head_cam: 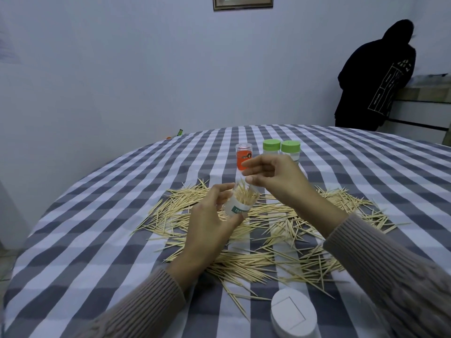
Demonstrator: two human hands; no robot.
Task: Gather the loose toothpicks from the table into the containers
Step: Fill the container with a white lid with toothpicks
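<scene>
Above mid-bench (97, 228), a clear tub (240, 203) held tilted in the left hand (210, 225), fingers and thumb curled round its lower half; half full of toothpicks, green label partly hidden by the thumb. Just over the tub's mouth, the right hand (275, 179), fingers bent loosely, thumb and forefinger close together; possibly pinching a pick or two, but too blurred to tell. Both forearms in ribbed beige sleeves (380, 259).

Beneath and around the hands, loose toothpicks (256, 259) spread thickly over the check cloth: one band running left to right behind the tub, a denser heap nearer the camera, stray picks trailing toward the near edge. Near that edge, a white oval lid (292, 315) lying flat, just beyond the last strays.

Farther back, three upright containers close together: an orange jar (244, 156) with a clear cap, partly behind the right fingers, and two green-capped jars (280, 147) side by side to its right, touching or nearly so. All three well apart from the scattered picks.

At far right, away from the bench, a person in black (375, 76), back turned, leaning on a counter. On the wall above, the lower edge of a frame (242, 3).
</scene>
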